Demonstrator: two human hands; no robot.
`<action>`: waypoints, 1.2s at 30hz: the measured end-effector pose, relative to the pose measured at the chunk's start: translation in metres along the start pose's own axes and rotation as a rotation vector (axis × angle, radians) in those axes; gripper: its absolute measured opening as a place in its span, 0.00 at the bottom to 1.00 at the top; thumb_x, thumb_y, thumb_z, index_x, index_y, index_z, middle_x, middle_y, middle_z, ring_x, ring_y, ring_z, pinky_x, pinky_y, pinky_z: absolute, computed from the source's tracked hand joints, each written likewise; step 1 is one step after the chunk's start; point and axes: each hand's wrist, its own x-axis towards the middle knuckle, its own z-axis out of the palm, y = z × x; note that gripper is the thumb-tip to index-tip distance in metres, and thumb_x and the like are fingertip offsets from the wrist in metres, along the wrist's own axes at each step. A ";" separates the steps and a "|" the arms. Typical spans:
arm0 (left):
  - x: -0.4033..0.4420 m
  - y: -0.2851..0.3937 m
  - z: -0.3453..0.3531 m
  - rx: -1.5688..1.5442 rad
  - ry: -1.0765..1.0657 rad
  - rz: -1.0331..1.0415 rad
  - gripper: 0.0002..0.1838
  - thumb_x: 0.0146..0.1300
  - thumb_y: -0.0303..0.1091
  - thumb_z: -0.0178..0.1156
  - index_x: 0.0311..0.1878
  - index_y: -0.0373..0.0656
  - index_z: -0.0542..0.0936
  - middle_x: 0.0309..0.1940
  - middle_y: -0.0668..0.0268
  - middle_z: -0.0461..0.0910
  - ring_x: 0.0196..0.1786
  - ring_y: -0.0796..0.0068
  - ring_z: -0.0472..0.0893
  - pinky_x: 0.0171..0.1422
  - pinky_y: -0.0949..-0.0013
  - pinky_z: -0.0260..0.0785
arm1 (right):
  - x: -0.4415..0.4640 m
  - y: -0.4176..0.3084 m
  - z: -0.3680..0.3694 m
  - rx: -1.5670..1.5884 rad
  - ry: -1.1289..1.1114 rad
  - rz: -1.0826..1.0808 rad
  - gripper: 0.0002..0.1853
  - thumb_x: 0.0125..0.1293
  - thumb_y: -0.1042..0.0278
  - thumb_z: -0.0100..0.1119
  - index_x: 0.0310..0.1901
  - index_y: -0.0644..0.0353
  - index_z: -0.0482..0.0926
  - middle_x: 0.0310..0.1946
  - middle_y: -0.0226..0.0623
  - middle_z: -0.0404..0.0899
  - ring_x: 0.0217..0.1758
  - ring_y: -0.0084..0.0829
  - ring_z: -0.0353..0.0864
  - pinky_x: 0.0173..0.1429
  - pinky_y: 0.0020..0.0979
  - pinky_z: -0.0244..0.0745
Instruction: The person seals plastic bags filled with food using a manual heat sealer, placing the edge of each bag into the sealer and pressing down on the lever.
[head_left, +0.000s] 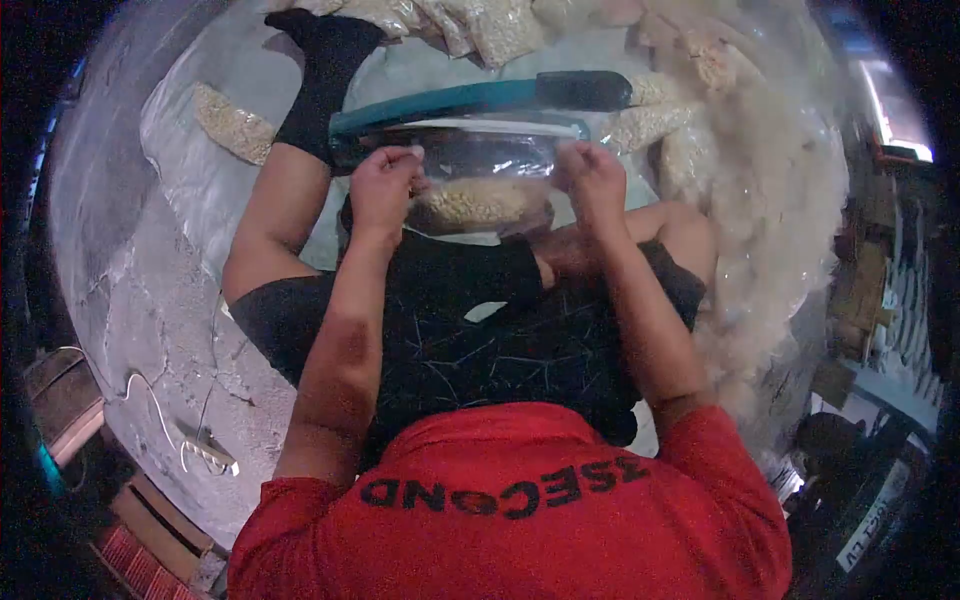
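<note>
A clear plastic bag (478,204), its lower part filled with small pale yellow pieces, is stretched between my two hands. My left hand (383,190) pinches the bag's upper left corner. At the upper right corner, my right hand (592,182) grips it with bent fingers. Just beyond the bag lies a teal hand-lever bag sealer (440,103) with a black handle end (583,91). Its arm is raised over a pale strip (480,127), and the bag's upper edge reaches that strip. Whether the edge lies on the strip or just short of it, I cannot tell.
One filled bag (233,125) lies to the left on the pale sheet (185,185). Several more filled bags (500,35) are heaped at the back. A large translucent plastic heap (765,220) is on the right. A power strip (210,458) with a white cord sits at lower left.
</note>
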 end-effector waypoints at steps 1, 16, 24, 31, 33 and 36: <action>0.001 0.004 0.002 0.009 0.003 -0.019 0.13 0.67 0.37 0.68 0.46 0.38 0.82 0.30 0.68 0.82 0.31 0.78 0.81 0.39 0.72 0.71 | 0.005 0.002 0.001 0.003 0.005 0.012 0.10 0.71 0.65 0.64 0.44 0.65 0.83 0.36 0.33 0.84 0.35 0.25 0.83 0.41 0.28 0.81; 0.009 -0.023 0.009 -0.440 -0.094 -0.102 0.07 0.71 0.33 0.62 0.47 0.40 0.82 0.35 0.64 0.85 0.39 0.74 0.82 0.46 0.70 0.71 | 0.005 0.021 0.018 0.233 -0.003 0.007 0.15 0.73 0.57 0.61 0.39 0.61 0.86 0.30 0.33 0.86 0.32 0.24 0.81 0.37 0.30 0.75; 0.012 -0.025 0.005 -0.371 -0.045 -0.039 0.08 0.72 0.32 0.61 0.43 0.37 0.82 0.32 0.64 0.83 0.37 0.72 0.81 0.47 0.68 0.70 | 0.009 0.024 0.022 0.117 -0.004 0.054 0.11 0.73 0.63 0.61 0.43 0.64 0.83 0.32 0.29 0.80 0.35 0.22 0.76 0.42 0.26 0.76; 0.018 -0.026 0.008 -0.191 -0.008 0.218 0.08 0.71 0.31 0.59 0.38 0.37 0.82 0.30 0.61 0.83 0.36 0.70 0.81 0.48 0.67 0.71 | 0.018 0.016 0.032 0.015 0.090 0.070 0.19 0.70 0.53 0.63 0.36 0.64 0.87 0.26 0.40 0.86 0.29 0.32 0.84 0.39 0.36 0.78; 0.018 -0.024 0.014 -0.250 0.018 0.135 0.09 0.71 0.31 0.58 0.38 0.36 0.82 0.31 0.61 0.83 0.37 0.69 0.81 0.48 0.66 0.71 | 0.022 0.027 0.029 -0.054 0.077 0.040 0.18 0.71 0.54 0.63 0.40 0.65 0.87 0.29 0.37 0.86 0.30 0.28 0.82 0.37 0.33 0.76; 0.014 -0.013 0.018 -0.336 0.046 -0.005 0.09 0.72 0.31 0.58 0.38 0.36 0.82 0.31 0.61 0.84 0.37 0.69 0.81 0.49 0.65 0.71 | 0.017 0.015 0.027 -0.170 0.077 0.022 0.18 0.71 0.55 0.63 0.43 0.65 0.87 0.31 0.34 0.86 0.31 0.24 0.81 0.36 0.31 0.75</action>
